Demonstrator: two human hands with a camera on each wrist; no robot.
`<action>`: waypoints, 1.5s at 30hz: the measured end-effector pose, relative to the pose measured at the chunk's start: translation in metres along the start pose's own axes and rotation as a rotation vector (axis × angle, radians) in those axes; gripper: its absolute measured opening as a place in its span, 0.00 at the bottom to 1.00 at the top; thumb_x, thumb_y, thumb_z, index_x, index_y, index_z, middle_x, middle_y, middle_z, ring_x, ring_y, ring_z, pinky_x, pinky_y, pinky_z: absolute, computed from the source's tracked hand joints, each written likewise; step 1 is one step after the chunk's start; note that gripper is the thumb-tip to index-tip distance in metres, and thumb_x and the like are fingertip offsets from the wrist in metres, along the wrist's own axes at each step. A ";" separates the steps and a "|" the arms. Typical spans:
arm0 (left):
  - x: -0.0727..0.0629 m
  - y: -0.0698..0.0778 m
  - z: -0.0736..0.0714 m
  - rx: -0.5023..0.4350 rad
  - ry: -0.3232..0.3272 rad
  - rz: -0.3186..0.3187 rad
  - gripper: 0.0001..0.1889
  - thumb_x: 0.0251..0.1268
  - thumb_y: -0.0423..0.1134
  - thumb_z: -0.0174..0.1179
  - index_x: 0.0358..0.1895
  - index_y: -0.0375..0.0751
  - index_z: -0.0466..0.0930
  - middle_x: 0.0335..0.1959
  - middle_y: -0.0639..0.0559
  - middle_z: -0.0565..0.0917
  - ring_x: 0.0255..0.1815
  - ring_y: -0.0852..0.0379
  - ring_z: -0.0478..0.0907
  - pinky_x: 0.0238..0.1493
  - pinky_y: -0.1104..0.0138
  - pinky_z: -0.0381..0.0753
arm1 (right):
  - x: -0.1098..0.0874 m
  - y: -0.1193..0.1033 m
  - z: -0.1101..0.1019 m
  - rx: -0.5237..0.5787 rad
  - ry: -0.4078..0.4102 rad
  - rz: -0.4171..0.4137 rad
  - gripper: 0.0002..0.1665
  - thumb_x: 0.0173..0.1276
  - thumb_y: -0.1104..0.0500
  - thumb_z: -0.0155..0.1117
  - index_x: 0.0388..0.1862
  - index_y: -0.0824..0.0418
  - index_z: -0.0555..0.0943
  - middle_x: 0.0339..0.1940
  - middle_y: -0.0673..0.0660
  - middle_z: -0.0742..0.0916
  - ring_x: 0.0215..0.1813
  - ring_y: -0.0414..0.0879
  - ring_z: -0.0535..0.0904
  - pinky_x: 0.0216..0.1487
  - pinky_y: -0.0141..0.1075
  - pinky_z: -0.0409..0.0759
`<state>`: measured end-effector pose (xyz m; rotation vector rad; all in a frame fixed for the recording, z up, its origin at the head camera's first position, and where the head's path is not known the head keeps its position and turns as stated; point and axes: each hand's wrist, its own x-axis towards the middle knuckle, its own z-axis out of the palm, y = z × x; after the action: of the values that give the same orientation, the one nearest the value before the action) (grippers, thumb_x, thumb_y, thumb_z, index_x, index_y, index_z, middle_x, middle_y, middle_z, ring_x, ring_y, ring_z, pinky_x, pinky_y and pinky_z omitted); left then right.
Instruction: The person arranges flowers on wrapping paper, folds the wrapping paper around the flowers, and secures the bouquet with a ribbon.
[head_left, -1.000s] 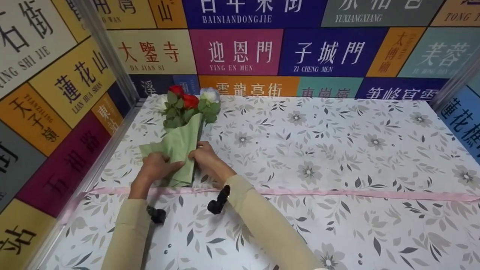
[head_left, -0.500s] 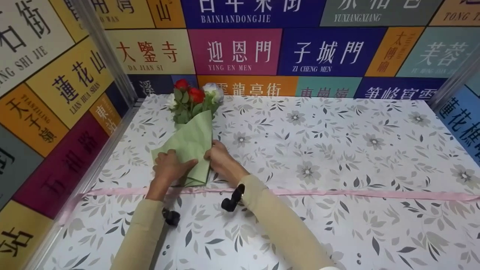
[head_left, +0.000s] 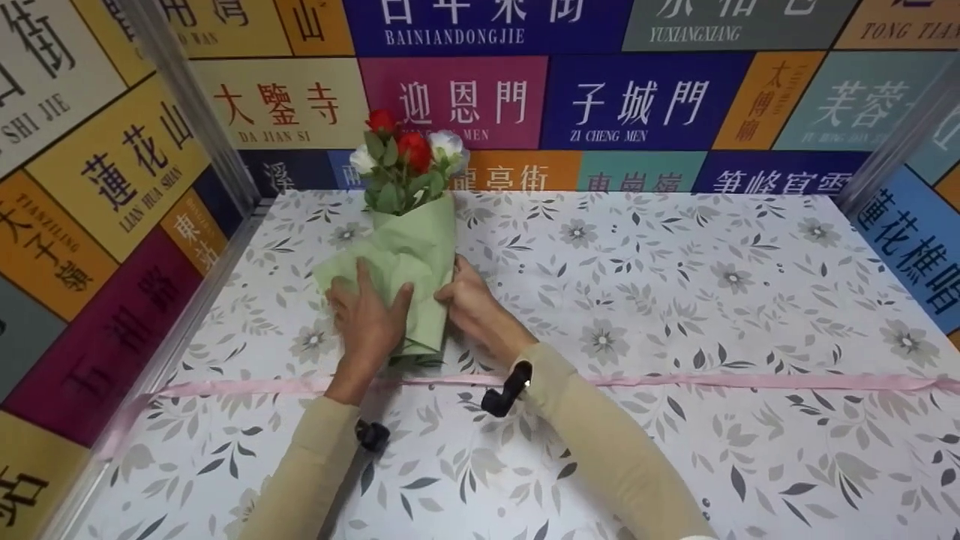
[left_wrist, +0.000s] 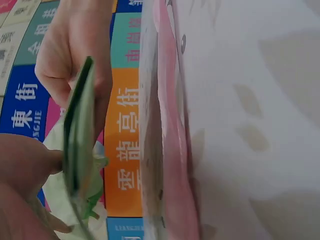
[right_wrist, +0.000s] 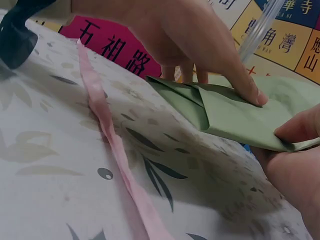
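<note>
The artificial-looking bouquet of red and pale flowers tilts above the left part of the white floral-printed surface; it is probably light. Its soft green paper wrap may crease, so the folded lower part seems best to hold: the right hand pinches its edge, the left hand presses, fingers spread. Two red, round blooms stand among small green leaves.
</note>
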<state>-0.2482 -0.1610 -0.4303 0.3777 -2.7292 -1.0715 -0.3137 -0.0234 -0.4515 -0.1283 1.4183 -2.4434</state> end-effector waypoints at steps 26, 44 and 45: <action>0.010 0.047 0.024 -0.854 -0.182 -0.021 0.30 0.67 0.45 0.65 0.68 0.36 0.71 0.48 0.39 0.86 0.42 0.53 0.84 0.44 0.65 0.84 | -0.054 -0.040 -0.061 -0.023 -0.156 -0.203 0.58 0.47 0.88 0.44 0.81 0.68 0.45 0.68 0.63 0.76 0.58 0.43 0.80 0.64 0.33 0.77; -0.005 0.082 0.040 -0.871 -0.273 0.246 0.26 0.56 0.30 0.70 0.60 0.32 0.76 0.55 0.37 0.84 0.52 0.52 0.82 0.53 0.65 0.82 | -0.088 -0.076 -0.089 -0.207 -0.053 -0.347 0.54 0.42 0.87 0.42 0.75 0.71 0.55 0.68 0.64 0.73 0.61 0.44 0.76 0.60 0.32 0.79; -0.006 0.083 0.041 -0.877 -0.280 0.267 0.26 0.57 0.29 0.69 0.60 0.32 0.75 0.55 0.37 0.84 0.52 0.51 0.82 0.53 0.64 0.82 | -0.089 -0.078 -0.090 -0.201 -0.052 -0.345 0.54 0.42 0.87 0.41 0.76 0.71 0.54 0.69 0.64 0.72 0.61 0.44 0.75 0.60 0.32 0.79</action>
<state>-0.2674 -0.0741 -0.4032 -0.2814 -2.0971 -2.1617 -0.2675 0.1149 -0.4232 -0.5178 1.7395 -2.5276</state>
